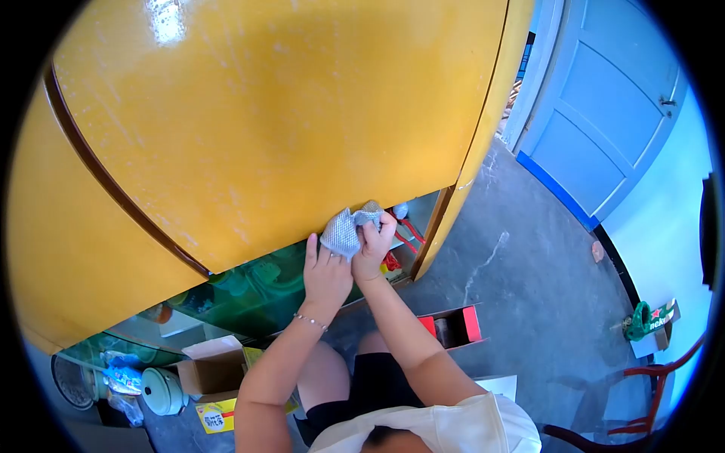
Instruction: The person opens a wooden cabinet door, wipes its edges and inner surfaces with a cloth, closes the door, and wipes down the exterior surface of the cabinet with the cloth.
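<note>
A grey mesh-like cloth (341,232) is bunched at the lower edge of the yellow cabinet top (302,128). My right hand (373,248) is closed around one end of it, its fingers curled. My left hand (328,273) grips the cloth's other side, with one finger stretched out along the yellow edge; the cloth covers its fingertips. Below both hands, the cabinet's green glass front (264,291) shows things behind it. Red-handled items (408,232) lie inside the cabinet, just right of my right hand.
An open cardboard box (215,371), a pale lidded pot (163,391) and plastic bags (123,377) stand at lower left. A red box (461,326) sits on the grey floor near my legs. A wooden chair (653,400) and a green carton (649,321) are at right, below a blue door (604,106).
</note>
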A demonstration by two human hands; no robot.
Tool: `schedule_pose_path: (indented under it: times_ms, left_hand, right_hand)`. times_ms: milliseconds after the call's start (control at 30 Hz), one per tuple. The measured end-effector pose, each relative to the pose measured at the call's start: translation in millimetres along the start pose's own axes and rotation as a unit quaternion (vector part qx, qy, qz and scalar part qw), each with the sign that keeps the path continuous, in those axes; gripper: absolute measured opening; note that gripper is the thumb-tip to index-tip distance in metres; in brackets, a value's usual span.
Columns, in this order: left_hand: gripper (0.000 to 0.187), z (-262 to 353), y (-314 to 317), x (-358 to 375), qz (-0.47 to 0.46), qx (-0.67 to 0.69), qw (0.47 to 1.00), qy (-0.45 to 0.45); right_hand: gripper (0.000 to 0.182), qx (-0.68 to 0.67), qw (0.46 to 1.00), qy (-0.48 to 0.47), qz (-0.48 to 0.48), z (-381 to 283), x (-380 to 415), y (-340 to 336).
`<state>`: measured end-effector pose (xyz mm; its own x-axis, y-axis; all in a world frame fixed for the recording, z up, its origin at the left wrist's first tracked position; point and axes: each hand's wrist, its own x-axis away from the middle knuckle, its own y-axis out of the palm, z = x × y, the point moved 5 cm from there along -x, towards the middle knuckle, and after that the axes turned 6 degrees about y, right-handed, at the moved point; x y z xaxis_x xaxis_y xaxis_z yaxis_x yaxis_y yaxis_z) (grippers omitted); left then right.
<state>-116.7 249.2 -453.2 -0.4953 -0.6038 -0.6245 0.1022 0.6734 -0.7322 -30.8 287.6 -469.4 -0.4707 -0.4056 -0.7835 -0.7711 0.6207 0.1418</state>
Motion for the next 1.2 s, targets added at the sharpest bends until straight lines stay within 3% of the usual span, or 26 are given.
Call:
schedule_pose_path:
  times_ms: [33,100,167,200,233,267,367,400,433,467,500,567,633,667,700,767,833,867,900,933,967,1033,1167,1200]
  left_hand:
    - [0.039,7.4,-3.0,-10.3,0.026,0.007,1.0,0.0]
    - [0.032,27.5,2.9,-41.1,0.056,0.121,0.99,0.037]
    - [0.024,58.6,14.1,-76.4,0.043,0.097,0.989,0.105]
    - [0.022,73.5,18.1,-92.9,0.059,0.085,0.987,0.125]
    - [0.021,86.6,18.0,-105.6,0.15,0.037,0.978,0.142]
    - [0.021,92.8,17.2,-113.0,0.124,0.027,0.981,0.147]
    - [0.023,77.6,20.0,-95.8,0.044,0.039,0.991,0.118]
    - [0.023,66.7,19.7,-80.2,0.022,0.046,0.994,0.098]
    - [0.026,50.6,28.0,-58.2,-0.063,0.091,0.992,0.061]
    - [0.032,36.6,26.6,-35.8,-0.002,0.073,0.997,0.03]
    - [0.037,22.8,18.8,-20.2,0.012,0.101,0.995,-0.011]
    - [0.032,18.7,0.4,-15.8,0.071,0.003,0.997,0.004]
    - [0.03,30.6,8.3,-30.9,0.061,0.073,0.995,0.02]
    - [0.028,40.5,9.4,-44.4,0.056,0.111,0.992,0.036]
    - [0.026,52.6,8.3,-59.0,0.028,0.109,0.992,0.057]
    - [0.027,68.2,16.9,-76.2,0.041,0.052,0.995,0.08]
    - [0.027,57.0,21.9,-65.8,0.038,0.045,0.996,0.061]
    - [0.027,49.8,17.9,-52.8,0.03,0.042,0.997,0.053]
    - [0.028,34.1,10.5,-33.5,0.042,0.073,0.996,0.032]
    - [0.032,11.9,0.2,-12.3,0.055,0.082,0.995,-0.015]
    - [0.038,-1.5,-6.9,8.4,0.06,0.096,0.992,-0.059]
    - [0.042,-1.9,-10.3,15.4,0.051,0.09,0.993,-0.053]
    - [0.043,23.4,-12.7,-8.9,0.002,0.143,0.989,-0.046]
    - [0.042,30.4,-7.5,-15.8,0.028,0.184,0.982,-0.032]
  right_hand:
    - [0.016,-0.034,0.999,0.036,-0.014,-2.8,-7.2,-4.6]
    - [0.012,-0.102,0.985,0.129,0.045,30.1,-30.5,-28.2]
    - [0.011,-0.072,0.984,0.136,0.093,63.9,-56.5,-56.2]
    - [0.011,-0.144,0.966,0.188,0.108,83.9,-67.3,-68.1]
    - [0.012,-0.217,0.939,0.238,0.12,102.1,-77.0,-76.8]
    - [0.013,-0.288,0.903,0.29,0.132,110.3,-79.0,-77.4]
    - [0.013,-0.27,0.912,0.291,0.103,93.2,-69.6,-65.2]
    - [0.014,-0.204,0.935,0.271,0.102,72.2,-56.8,-55.8]
    - [0.016,-0.28,0.91,0.294,0.088,73.7,-36.8,-40.8]
    - [0.018,-0.065,0.99,0.122,0.02,36.3,-26.5,-31.2]
    - [0.018,-0.193,0.958,0.212,0.029,42.2,-5.4,-15.0]
    - [0.018,0.074,0.995,0.043,-0.049,13.7,-8.3,-13.4]
    - [0.017,-0.009,0.994,0.109,-0.009,53.2,-11.7,-24.3]
    - [0.016,-0.295,0.907,0.29,0.074,44.5,-33.5,-34.5]
    - [0.015,-0.308,0.886,0.335,0.094,56.6,-44.0,-45.2]
    - [0.017,-0.044,0.984,0.164,0.049,49.7,-62.3,-59.8]
    - [0.019,-0.002,0.987,0.15,0.061,43.6,-56.3,-51.8]
    - [0.019,-0.207,0.939,0.267,0.058,41.8,-43.9,-39.7]
    - [0.019,-0.342,0.883,0.314,0.069,30.1,-27.5,-24.0]
    - [0.014,-0.249,0.924,0.286,0.044,23.0,-9.1,-13.0]
    - [0.01,0.095,0.995,-0.005,-0.033,-15.1,6.6,0.5]
    - [0.012,-0.012,0.995,0.09,-0.052,-13.3,13.8,3.7]
    - [0.023,0.005,0.973,0.218,0.074,14.3,-0.5,-32.9]
    - [0.026,-0.076,0.949,0.293,0.088,28.1,-2.8,-38.6]
